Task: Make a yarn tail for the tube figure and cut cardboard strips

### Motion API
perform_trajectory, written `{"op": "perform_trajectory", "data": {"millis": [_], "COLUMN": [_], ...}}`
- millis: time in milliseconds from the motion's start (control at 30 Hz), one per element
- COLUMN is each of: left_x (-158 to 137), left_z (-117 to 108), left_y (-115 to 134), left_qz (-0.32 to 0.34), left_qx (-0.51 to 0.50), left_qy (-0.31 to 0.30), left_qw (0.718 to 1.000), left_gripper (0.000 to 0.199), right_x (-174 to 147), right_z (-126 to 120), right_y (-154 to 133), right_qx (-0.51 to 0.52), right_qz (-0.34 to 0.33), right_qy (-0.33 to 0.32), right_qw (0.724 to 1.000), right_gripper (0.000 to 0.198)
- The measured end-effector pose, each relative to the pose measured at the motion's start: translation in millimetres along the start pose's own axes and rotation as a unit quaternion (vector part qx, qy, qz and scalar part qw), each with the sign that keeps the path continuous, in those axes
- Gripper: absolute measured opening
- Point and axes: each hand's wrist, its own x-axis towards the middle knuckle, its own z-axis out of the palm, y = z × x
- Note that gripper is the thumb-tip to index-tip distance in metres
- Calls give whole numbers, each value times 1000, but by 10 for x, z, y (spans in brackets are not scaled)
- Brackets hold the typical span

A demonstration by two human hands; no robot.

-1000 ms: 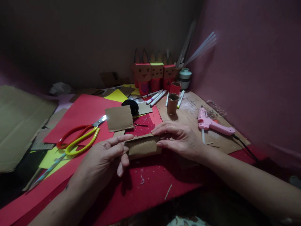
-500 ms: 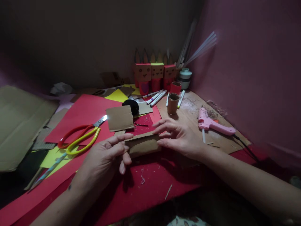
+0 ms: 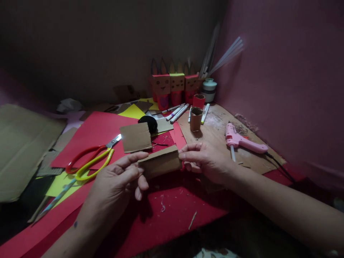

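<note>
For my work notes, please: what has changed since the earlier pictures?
The right hand shifted its fingers from the top edge of the folded cardboard to its right end, now tilted higher. The left hand still holds the left end; scissors and hot glue gun stayed.

Free passage is offered along the near desk [image 3: 206,206], over low scraps [image 3: 192,220], and between an upright tube [image 3: 195,121] and a pink glue gun [image 3: 243,141]. The middle is barred by a held cardboard piece [image 3: 161,164], the left by scissors [image 3: 94,166], the rear by standing box-headed figures [image 3: 161,86].

The folded cardboard [image 3: 162,165] looks matt, the scissor blades [image 3: 114,141] shiny metal.
</note>
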Motion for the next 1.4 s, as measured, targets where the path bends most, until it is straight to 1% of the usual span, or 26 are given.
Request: {"op": "perform_trajectory", "data": {"millis": [100,233,300,367,433,500,567,667,767,967,1200,1267,1400], "left_x": [14,10,9,17,32,46,51,46,39,63,34,29,46], "left_z": [-9,-8,-7,-6,-2,4,10,7,-7,-8,-51,-54,-18], "left_y": [1,-2,-9,-18,-24,-25,-22,-20,-28,-39,-20,-20,-38], "left_qz": [-9,-11,-15,-18,-20,-22,-26,-31,-32,-33,-27,-24,-31], "left_qx": [-3,-9,-10,-15,-21,-25,-26,-25,-22,-26,-59,-69,-80], "left_qy": [-13,-24,-24,-26,-29,-29,-29,-28,-28,-40,-81,-88,-52], "left_qw": [1000,1000,1000,999,999,999,999,999,999,998,995,993,995], "left_gripper": [38,38,37,37,37,37,37,38,38,35,39,37,33], "right_x": [0,24,34,34,26,17,13,17,22,24,5,5,-5], "right_z": [8,-3,-4,-3,-4,-9,-17,-29,-37,-49,-85,-93,-73], "right_y": [-20,5,24,41,54,66,78,94,102,126,143,151,151], "right_qx": [4,7,14,22,23,13,2,-18,-45,-52,-43,-45,-65], "right_qz": [15,13,-5,-40,-83,-111,-114,-120,-135,-132,-112,-108,-117], "right_qy": [2,-1,3,8,-1,-21,-34,-32,-25,-21,-3,-1,-8], "right_qw": [1000,1000,1000,999,996,994,993,992,989,990,993,993,991], "right_gripper": [12,12,15,20,27,33,32,22,23,23,18,18,20]}}
